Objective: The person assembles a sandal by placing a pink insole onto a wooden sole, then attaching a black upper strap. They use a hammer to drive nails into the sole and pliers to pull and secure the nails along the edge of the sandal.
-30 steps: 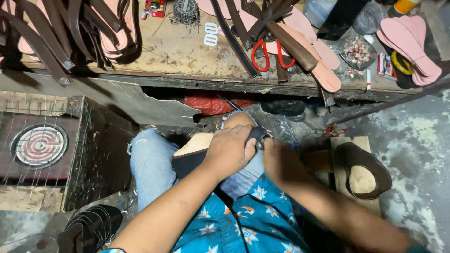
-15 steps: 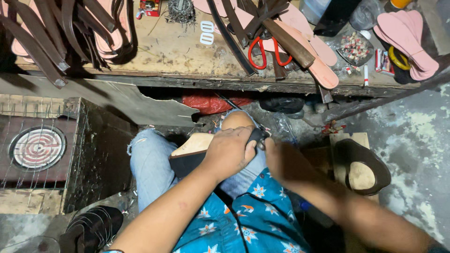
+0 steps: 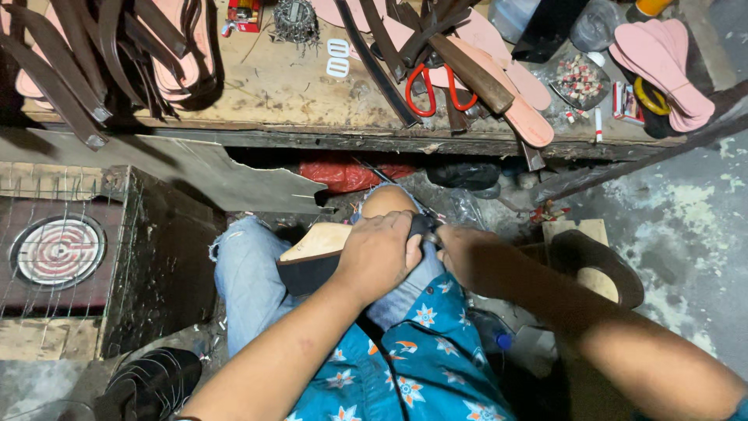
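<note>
A tan sandal sole with a black edge (image 3: 312, 253) lies across my lap, over jeans with a torn knee. My left hand (image 3: 379, 253) clamps down on its right end, where a dark strap piece (image 3: 423, 227) shows between the fingers. My right hand (image 3: 466, 253) presses against the same spot from the right, fingers curled; what it grips is hidden behind the left hand.
A wooden workbench (image 3: 288, 86) stands ahead with red-handled scissors (image 3: 436, 86), pink soles (image 3: 662, 66), dark straps (image 3: 70, 70) and a tray of small pieces (image 3: 579, 80). A round coil heater (image 3: 58, 251) sits at left. A finished sandal (image 3: 596, 261) rests on a wood block at right.
Both hands stay on the sole's end; the right hand has shifted slightly closer to the left hand. The view has tilted a little.
</note>
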